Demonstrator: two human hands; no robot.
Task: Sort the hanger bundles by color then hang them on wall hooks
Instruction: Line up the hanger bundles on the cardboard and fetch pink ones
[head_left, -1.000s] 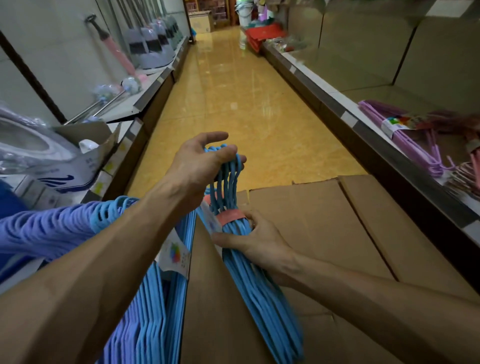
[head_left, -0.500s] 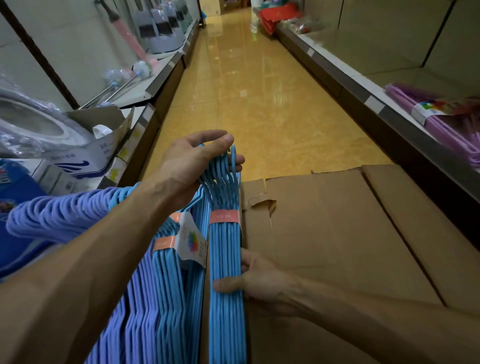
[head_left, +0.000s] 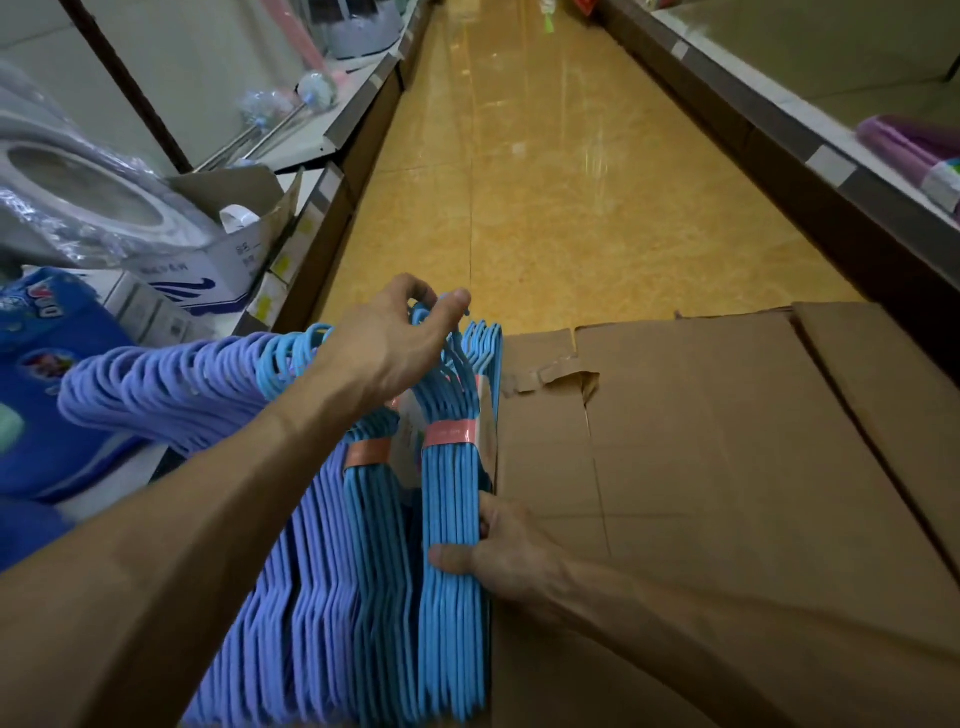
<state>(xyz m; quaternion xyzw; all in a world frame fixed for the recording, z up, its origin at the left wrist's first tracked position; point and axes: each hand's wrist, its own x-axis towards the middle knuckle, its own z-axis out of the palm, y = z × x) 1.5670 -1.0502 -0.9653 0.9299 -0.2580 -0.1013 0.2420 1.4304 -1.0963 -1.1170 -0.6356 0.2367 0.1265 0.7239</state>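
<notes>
Blue hanger bundle (head_left: 451, 545) stands upright against a cardboard box (head_left: 701, 493), beside lavender hangers (head_left: 171, 384). Right hand (head_left: 506, 553) grips its side; left hand (head_left: 392, 343) pinches the hooks. Best keep both grips firm, pressing it flush against matching blue bundles.

Right hand (head_left: 511, 556) grips a blue hanger bundle (head_left: 452, 545); left hand (head_left: 387, 348) apparently holds its hooks.

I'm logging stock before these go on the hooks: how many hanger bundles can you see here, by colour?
Light blue bundles: 2 banded ones show, the bundle against the carton and the one left of it
Lavender bundles: 1 mass, separate bundles cannot be told
Purple bundles: 1, on the right shelf
Total: 4 groups visible, with more light blue hooks partly hidden behind the left hand.
</notes>
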